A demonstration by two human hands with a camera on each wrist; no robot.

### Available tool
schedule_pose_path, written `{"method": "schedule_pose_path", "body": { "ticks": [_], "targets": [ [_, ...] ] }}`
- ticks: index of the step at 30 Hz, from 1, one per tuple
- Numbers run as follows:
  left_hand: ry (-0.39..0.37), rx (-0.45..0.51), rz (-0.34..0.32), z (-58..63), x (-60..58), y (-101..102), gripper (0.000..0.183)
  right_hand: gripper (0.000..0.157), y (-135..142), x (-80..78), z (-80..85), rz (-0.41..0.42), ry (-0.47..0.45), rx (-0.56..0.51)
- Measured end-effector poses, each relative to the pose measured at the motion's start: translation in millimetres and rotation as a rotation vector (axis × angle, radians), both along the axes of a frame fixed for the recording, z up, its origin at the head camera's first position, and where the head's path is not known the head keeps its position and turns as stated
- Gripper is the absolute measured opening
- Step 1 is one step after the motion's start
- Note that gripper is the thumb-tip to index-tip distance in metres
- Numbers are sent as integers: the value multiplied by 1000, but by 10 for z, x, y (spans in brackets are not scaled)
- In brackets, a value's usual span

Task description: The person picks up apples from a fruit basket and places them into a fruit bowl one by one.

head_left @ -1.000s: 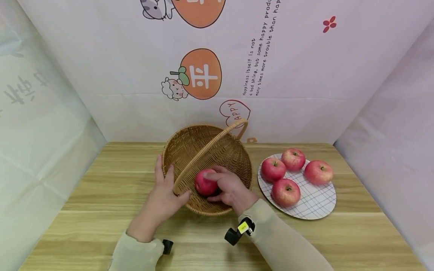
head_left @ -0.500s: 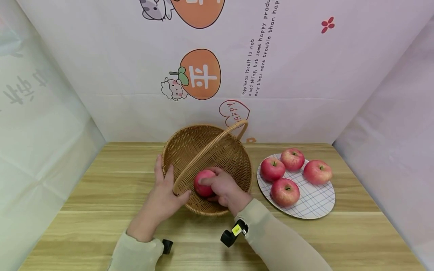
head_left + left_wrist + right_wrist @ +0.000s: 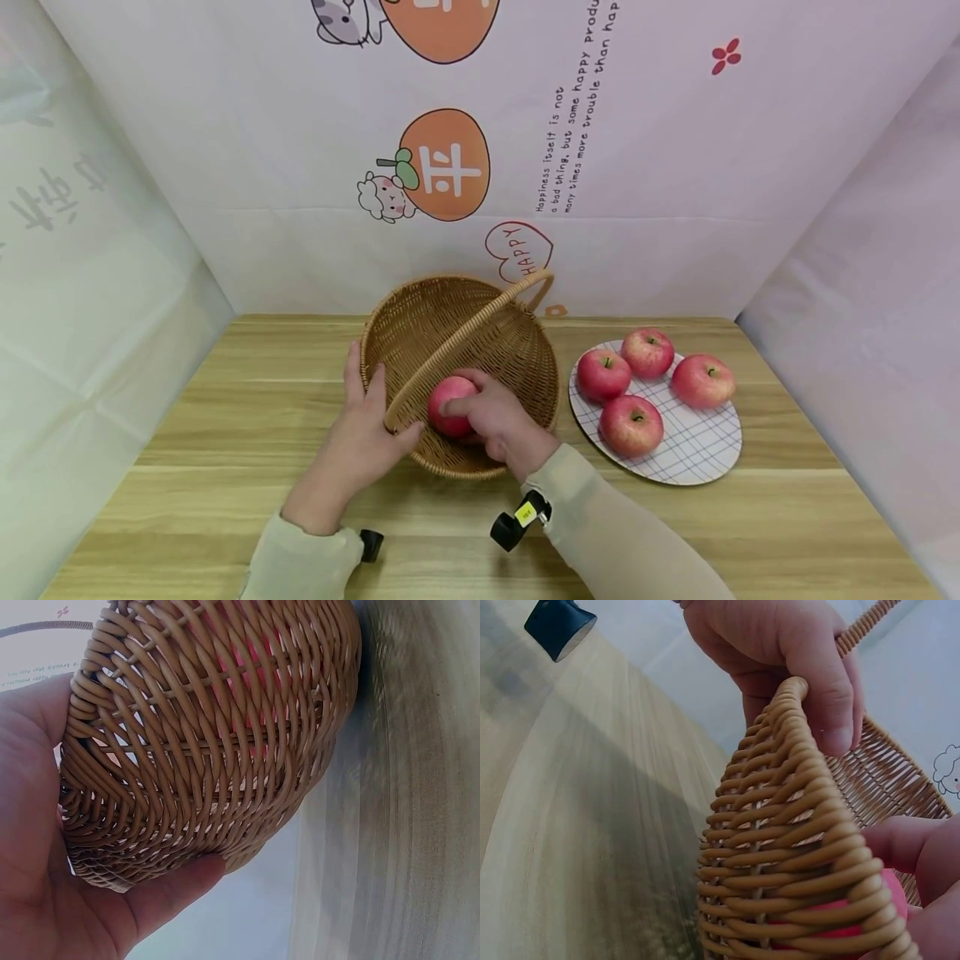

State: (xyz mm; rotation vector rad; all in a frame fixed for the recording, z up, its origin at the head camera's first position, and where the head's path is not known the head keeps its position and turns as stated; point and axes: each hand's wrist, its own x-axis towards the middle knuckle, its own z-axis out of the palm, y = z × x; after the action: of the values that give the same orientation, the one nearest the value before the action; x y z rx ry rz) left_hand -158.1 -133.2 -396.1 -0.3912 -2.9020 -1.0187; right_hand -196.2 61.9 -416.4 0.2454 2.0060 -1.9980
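Note:
A brown wicker basket [image 3: 420, 325] with an arched handle [image 3: 472, 325] stands at the middle of the table. My left hand [image 3: 360, 442] grips its left rim by the handle's base; in the left wrist view, the thumb and a finger lie against the woven side [image 3: 202, 727]. Inside the basket sits a red apple [image 3: 444, 408]. My right hand [image 3: 502, 417] reaches over the near right rim and holds that apple, thumb on top. In the right wrist view the basket wall [image 3: 787, 847] hides most of the apple [image 3: 892, 889].
To the right, a round white plate with a blue grid [image 3: 701, 446] bears several red apples [image 3: 632, 425]. The wooden table [image 3: 247, 417] ends at a printed white cloth backdrop [image 3: 637, 275]. White cloth also hangs at both sides.
My right hand has shifted slightly left and its fingers have closed further round the apple, which has turned a little. The basket tilts very slightly; my left hand stays on its rim.

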Motion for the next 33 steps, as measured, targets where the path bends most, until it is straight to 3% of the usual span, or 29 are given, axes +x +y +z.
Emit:
{"method": "schedule_pose_path", "body": {
  "ticks": [5,16,27,33],
  "targets": [
    [17,-4,9,-10,-2,-2,100,69,38,-13,36,-4,-8,-76],
    [-23,18,13,-3,-9,-21,100,71,78,-35,86,-31,-10,-200],
    [-35,73,16,-34,-25,-81,96,64,126,-13,220,34,37,-309],
    [-12,130,4,-97,-66,-117,92,66,143,1,287,33,-1,-408]
  ]
}}
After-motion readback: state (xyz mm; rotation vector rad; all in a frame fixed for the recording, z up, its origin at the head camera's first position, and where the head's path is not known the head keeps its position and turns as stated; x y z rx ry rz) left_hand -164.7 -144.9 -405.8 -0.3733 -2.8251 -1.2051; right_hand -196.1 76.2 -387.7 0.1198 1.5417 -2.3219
